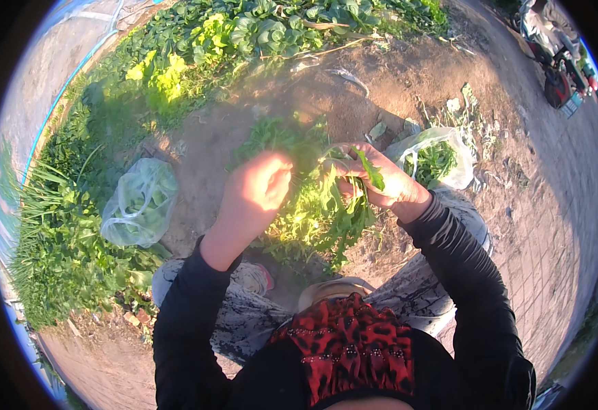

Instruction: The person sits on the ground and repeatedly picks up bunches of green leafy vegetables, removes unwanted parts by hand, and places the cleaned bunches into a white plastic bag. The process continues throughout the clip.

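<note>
The left forearm [193,307] and right forearm [466,273], both in dark sleeves, reach forward and slant inward, elbows bent and wide of the torso. The left hand [261,188] is curled, glare washing out its fingers. The right hand [384,181], near it but apart, is turned inward in a closed grip. Both wrists are bare; the legs are spread.

Strong, direct sunlight before me: the left hand [261,188] is overexposed, glaring nearly white, and the pale leaves [167,80] beyond it burn yellow. Duller shade lies over the ground [576,184] at far right. A hazy blur softens the greens [269,134] past that hand; the right hand [386,179] appears clearer. Outlines curve toward a blue-fringed, blackened rim.
</note>
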